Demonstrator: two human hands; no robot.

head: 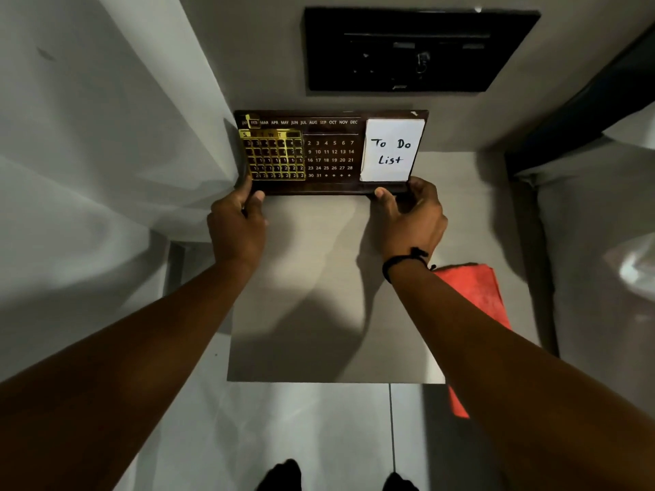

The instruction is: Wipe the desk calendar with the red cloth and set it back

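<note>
The desk calendar (329, 154) is a dark wooden board with month names, white dates, a gold sliding frame on its left and a white "To Do List" pad on its right. It stands upright at the far end of a small grey table (319, 295). My left hand (237, 225) grips its lower left corner, and my right hand (411, 216) grips its lower right edge. The red cloth (478, 295) lies folded on the table's right side, partly hidden under my right forearm.
A black switch panel (414, 49) is on the wall behind the calendar. White bedding or walls flank the table on the left (88, 171) and right (602, 242). Tiled floor and my feet (283, 476) show below the table's near edge.
</note>
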